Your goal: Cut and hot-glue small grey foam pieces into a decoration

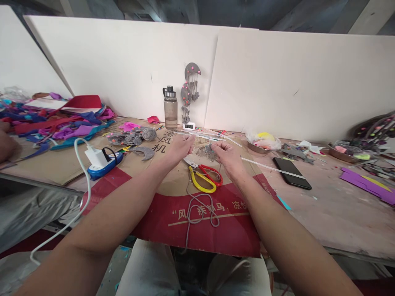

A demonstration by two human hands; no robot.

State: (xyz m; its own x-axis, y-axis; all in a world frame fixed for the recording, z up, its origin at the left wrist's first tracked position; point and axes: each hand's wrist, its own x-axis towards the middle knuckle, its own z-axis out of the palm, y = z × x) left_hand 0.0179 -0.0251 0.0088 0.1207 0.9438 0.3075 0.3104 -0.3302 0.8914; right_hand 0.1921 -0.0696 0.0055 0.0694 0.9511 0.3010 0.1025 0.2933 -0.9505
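My right hand [227,156] pinches a small grey felt piece [210,152] over the cardboard. My left hand [182,148] is closed with its fingertips together, a short way left of it; whatever it holds is too small to make out. Just below both hands lie scissors [202,185] with one yellow and one red handle. A loose grey yarn [197,222] curls from near the scissors down over the red part of the cardboard sheet [148,230]. A grey felt crescent [144,153] lies to the left of my left hand.
A water bottle [170,111], small digital clock [189,126] and hanging felt moon ornament [193,72] are at the white board. Left are a power strip [103,168], grey yarn ball [149,133] and felt scraps [77,123]; right, a phone [291,172]. Someone's hand [4,142] shows far left.
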